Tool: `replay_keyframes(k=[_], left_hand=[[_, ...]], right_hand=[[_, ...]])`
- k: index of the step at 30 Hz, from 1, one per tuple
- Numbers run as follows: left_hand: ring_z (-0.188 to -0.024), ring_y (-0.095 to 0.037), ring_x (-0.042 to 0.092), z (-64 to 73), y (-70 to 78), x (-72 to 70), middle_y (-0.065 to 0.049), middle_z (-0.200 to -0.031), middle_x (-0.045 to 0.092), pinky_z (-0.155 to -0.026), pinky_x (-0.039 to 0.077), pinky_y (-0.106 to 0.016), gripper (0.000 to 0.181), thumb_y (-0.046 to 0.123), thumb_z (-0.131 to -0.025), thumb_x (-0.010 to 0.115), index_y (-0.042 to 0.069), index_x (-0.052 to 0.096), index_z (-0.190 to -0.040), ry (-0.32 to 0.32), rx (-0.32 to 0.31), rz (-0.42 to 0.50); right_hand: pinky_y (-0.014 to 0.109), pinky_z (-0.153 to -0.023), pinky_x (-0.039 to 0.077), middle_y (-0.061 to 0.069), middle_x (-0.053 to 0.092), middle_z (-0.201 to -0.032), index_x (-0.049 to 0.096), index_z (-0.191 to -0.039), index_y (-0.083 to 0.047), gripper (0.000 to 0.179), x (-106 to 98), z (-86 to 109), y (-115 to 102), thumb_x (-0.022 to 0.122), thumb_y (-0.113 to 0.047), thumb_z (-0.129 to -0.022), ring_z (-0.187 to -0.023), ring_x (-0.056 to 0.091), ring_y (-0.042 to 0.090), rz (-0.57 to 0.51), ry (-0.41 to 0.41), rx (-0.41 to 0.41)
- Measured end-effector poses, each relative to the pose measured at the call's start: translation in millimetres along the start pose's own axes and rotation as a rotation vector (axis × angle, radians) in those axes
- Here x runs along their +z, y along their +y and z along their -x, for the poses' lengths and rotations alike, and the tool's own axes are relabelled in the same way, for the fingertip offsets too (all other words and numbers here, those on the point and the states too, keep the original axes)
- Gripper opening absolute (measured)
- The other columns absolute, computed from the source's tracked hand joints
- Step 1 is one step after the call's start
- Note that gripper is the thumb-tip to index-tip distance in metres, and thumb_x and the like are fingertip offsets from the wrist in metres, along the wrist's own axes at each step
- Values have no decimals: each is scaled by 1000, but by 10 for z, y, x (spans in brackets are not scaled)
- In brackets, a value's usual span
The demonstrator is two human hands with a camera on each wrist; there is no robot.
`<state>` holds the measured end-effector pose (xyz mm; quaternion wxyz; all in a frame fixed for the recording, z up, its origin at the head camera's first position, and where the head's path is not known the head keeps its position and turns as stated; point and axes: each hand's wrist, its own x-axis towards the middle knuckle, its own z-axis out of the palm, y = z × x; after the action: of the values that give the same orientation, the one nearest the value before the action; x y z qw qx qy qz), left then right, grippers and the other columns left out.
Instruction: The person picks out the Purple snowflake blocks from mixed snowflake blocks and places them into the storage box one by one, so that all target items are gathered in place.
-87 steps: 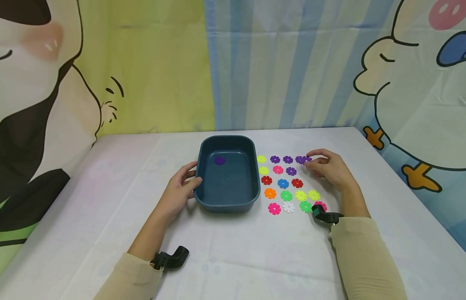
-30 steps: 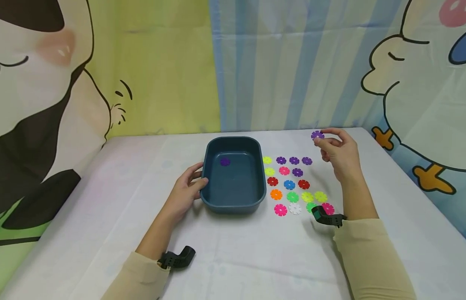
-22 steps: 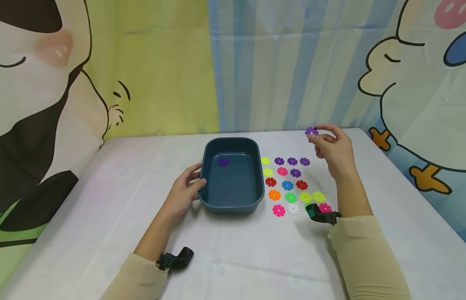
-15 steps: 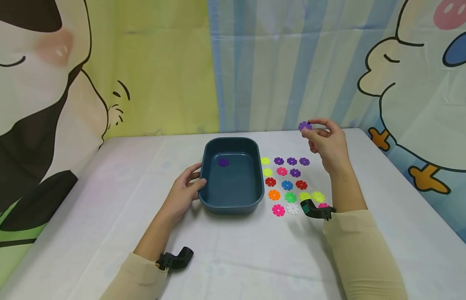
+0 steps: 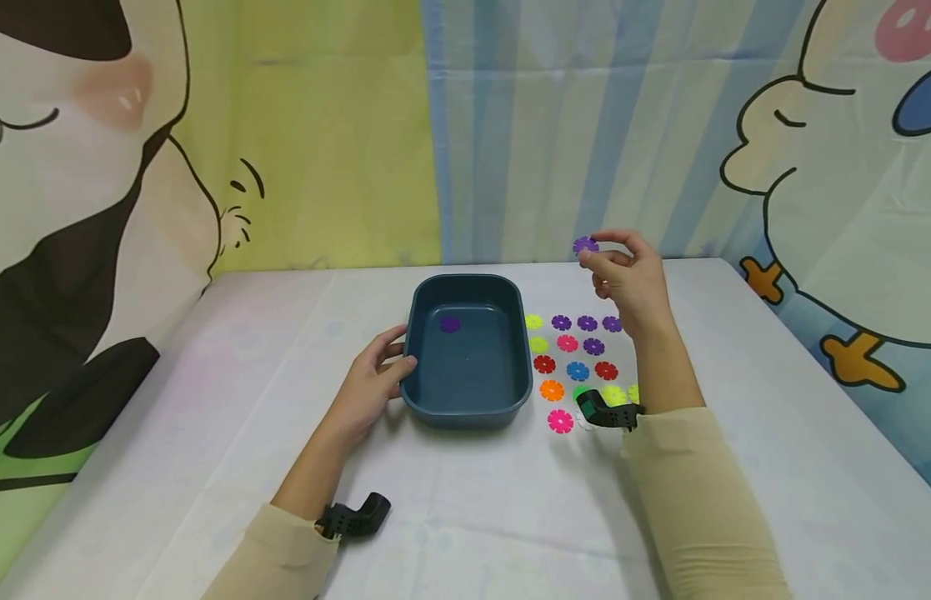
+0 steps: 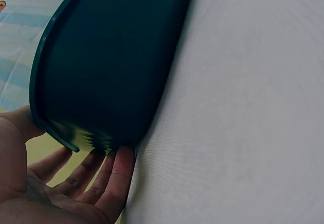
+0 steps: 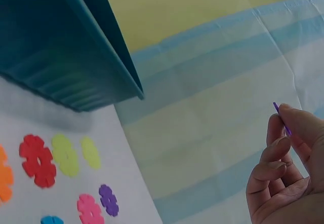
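Note:
My right hand (image 5: 632,279) pinches a purple snowflake disc (image 5: 584,245) between thumb and index finger, raised over the far side of the table. In the right wrist view the pinched disc (image 7: 281,118) shows edge-on. A dark blue-green plastic basin (image 5: 468,379) stands on the table, left of my right hand. Its left side is gripped by my left hand (image 5: 369,379), thumb over the rim and fingers against the outer wall, as the left wrist view shows too. Inside the basin lies one purple snowflake disc (image 5: 450,324).
Right of the basin, several snowflake discs lie in rough rows, among them a pink disc (image 5: 560,422), a blue disc (image 5: 578,372) and an orange disc (image 5: 552,390). My right forearm and wrist camera (image 5: 609,412) cover some. A printed curtain (image 5: 510,133) hangs behind the white-covered table (image 5: 465,508).
My right hand has lifted a purple disc from the right end of the back row, then carried it up and leftward towards the basin. The left hand keeps its grip on the basin.

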<state>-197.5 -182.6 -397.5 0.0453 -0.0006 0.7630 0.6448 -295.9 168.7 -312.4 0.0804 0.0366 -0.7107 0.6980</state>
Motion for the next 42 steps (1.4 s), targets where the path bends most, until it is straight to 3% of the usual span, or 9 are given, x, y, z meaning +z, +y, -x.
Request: replay_keyframes(k=[11,36,42], left_hand=[[-135,-35,56,5,5,14,-15,-155,48,-92,60,-39,57,20,-106,57,22,38,-160,5,3,-7],[-136,-35,56,17,51,33,-15,-154,48,-96,59,-44,57,21,-106,57,22,38,-160,6,12,-9],[-137,-35,55,18,24,7,-15,-155,48,-96,59,-44,57,21,-106,57,22,38,-160,3,7,-2]], right_hand=[[20,-67,52,-4,72,-93,63,-129,-21,40,276,-38,-42,78,-30,-93,-70,53,14,-17,-2,1],[21,-60,47,1,72,-88,66,-123,-18,32,808,-125,68,78,-21,-94,-65,50,16,-96,-63,11],[20,-57,47,-1,70,-83,67,-120,-15,30,946,-196,168,78,-15,-93,-61,50,15,-142,-23,-12]])
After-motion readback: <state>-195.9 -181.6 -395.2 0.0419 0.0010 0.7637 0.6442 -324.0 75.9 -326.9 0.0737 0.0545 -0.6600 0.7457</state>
